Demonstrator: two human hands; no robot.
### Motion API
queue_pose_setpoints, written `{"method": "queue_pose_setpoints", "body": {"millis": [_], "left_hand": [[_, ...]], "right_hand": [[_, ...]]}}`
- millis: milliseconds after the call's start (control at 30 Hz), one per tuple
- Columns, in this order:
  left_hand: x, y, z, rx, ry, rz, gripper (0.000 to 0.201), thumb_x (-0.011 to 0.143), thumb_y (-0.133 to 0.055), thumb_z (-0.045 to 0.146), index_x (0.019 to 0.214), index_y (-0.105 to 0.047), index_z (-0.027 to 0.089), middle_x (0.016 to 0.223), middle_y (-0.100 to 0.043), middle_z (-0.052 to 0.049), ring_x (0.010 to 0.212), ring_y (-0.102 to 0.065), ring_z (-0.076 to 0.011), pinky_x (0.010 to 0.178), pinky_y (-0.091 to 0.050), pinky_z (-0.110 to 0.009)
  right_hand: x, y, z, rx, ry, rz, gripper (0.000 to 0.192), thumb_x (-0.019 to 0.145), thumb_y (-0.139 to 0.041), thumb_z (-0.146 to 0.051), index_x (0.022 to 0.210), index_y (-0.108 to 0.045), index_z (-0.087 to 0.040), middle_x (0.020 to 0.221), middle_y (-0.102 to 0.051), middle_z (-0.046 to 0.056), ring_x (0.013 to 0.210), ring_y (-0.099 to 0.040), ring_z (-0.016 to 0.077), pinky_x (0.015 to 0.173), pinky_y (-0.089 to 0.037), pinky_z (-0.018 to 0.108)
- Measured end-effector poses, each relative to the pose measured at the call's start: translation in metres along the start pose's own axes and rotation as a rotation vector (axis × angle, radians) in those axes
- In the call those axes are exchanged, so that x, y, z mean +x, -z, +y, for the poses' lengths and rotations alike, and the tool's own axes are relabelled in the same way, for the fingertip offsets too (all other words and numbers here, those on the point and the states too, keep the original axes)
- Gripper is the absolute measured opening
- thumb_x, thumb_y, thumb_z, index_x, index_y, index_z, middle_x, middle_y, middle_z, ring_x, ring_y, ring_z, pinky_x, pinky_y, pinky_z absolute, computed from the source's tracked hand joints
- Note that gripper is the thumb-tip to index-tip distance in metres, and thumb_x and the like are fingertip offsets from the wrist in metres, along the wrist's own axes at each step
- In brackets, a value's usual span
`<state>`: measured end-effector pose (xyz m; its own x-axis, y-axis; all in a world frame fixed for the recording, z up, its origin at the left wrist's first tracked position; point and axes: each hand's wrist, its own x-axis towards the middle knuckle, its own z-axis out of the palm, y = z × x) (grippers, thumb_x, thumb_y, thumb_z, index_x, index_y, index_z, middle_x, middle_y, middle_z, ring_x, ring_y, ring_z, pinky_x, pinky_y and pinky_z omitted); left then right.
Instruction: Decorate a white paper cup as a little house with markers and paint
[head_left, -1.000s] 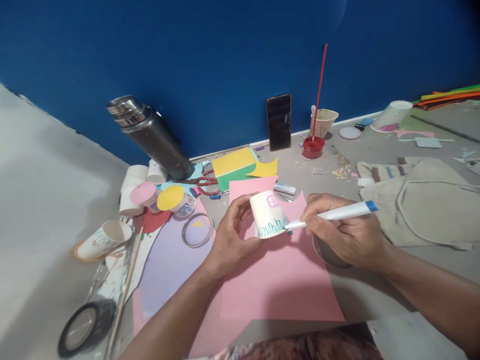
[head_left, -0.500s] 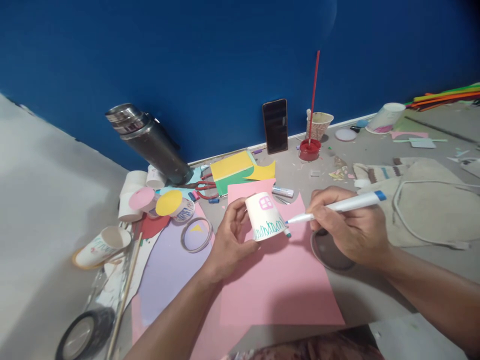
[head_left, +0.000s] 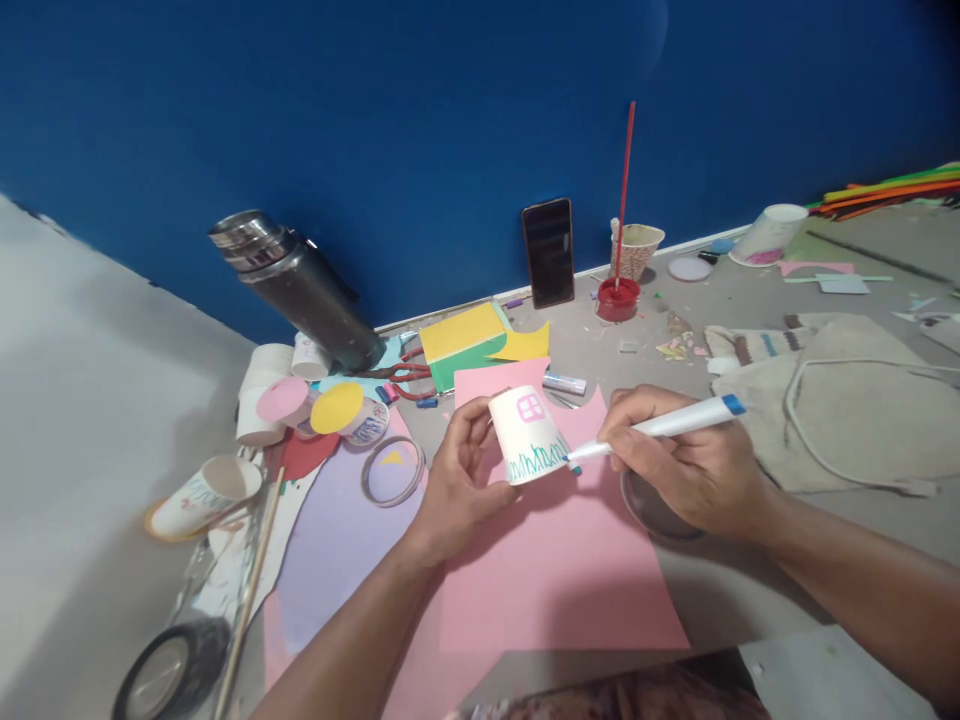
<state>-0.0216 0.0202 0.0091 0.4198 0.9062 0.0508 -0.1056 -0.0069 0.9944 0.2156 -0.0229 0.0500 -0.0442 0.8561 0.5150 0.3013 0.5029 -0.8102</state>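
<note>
My left hand is wrapped round the side of a white paper cup, which is tilted above pink paper. The cup bears a pink window drawing and a band of green zigzag strokes like grass near its lower edge. Between the fingers of my right hand is a white marker with a blue end. Its tip is at the right end of the green strokes; whether it touches the cup I cannot tell. Just behind that tip shows a small green marker end.
A dark flask leans at the back left near several cups. A tape roll lies on purple paper. At the back stand a phone and a red stick in a red base. A cloth bag lies right.
My right hand has moved slightly left, bringing the marker tip to the cup's lower right edge. My left hand and the cup have barely moved.
</note>
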Motion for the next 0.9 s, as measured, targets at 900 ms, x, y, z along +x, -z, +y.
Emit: {"method": "queue_pose_setpoints", "body": {"millis": [900], "left_hand": [[0.0006, 0.0026, -0.0004, -0.082, 0.027, -0.004, 0.078, 0.070, -0.093, 0.020, 0.134, -0.051, 0.028, 0.138, -0.066, -0.011, 0.132, -0.063, -0.0313, 0.096, -0.059, -0.036]], "right_hand": [[0.0000, 0.0007, 0.0014, 0.107, -0.046, 0.108, 0.019, 0.094, -0.061, -0.015, 0.078, -0.066, -0.023, 0.060, -0.066, -0.006, 0.053, -0.062, 0.0092, 0.052, -0.047, 0.021]]}}
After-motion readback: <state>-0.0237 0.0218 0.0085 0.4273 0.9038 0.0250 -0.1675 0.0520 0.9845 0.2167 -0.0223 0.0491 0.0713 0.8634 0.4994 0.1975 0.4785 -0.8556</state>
